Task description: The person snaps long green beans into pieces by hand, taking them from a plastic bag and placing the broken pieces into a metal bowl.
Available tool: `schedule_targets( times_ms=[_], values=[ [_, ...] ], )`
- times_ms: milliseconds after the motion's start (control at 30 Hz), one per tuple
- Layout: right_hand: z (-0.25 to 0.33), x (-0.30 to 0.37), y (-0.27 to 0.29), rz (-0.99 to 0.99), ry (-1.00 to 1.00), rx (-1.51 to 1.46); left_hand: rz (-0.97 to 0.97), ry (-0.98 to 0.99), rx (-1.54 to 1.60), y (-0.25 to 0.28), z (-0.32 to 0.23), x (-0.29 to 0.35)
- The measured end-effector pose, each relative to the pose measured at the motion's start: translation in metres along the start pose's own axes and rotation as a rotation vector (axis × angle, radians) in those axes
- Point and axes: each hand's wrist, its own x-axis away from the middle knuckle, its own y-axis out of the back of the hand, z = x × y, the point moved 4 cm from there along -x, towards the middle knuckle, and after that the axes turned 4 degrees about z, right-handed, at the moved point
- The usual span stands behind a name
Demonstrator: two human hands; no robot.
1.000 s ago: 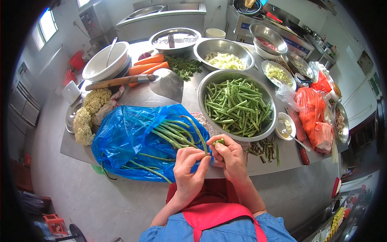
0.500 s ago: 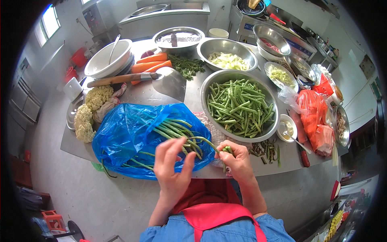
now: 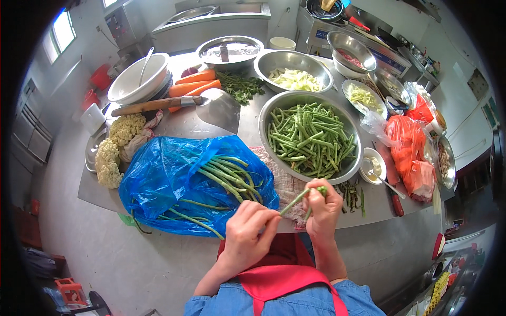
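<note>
My right hand (image 3: 322, 209) is closed round a green bean (image 3: 293, 204) and short bean pieces. The fingers of my left hand (image 3: 251, 230) pinch the other end of that bean, which slants between both hands at the table's near edge. Left of them lies a blue plastic bag (image 3: 158, 171), open toward me, with long green beans (image 3: 224, 179) spilling out. Just beyond my right hand stands a large steel bowl (image 3: 360, 152) heaped with snapped bean pieces (image 3: 311, 138). Dark bean trimmings (image 3: 351, 196) lie on the table beside my right hand.
A cleaver (image 3: 219, 108), carrots (image 3: 194, 86) and cauliflower (image 3: 108, 163) sit at the left. Behind is a steel bowl of pale sliced vegetable (image 3: 295, 79). To the right are a small white bowl with a spoon (image 3: 372, 166), a red-handled knife (image 3: 397, 204) and a red plastic bag (image 3: 406, 142).
My left hand has come down and right, its spread fingers closing on the bean's end. My right hand has turned slightly and moved right. The bean now shows much shorter between the hands.
</note>
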Motion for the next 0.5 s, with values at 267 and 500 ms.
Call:
schedule_targets(
  times_ms=[267, 500],
  values=[
    [0.032, -0.018, 0.002, 0.215, 0.308, 0.326, 0.029, -0.039, -0.057, 0.002, 0.002, 0.001],
    [0.019, 0.009, -0.022, 0.659, 0.234, 0.732, 0.145, -0.129, -0.266, -0.003, -0.002, 0.001]
  ],
)
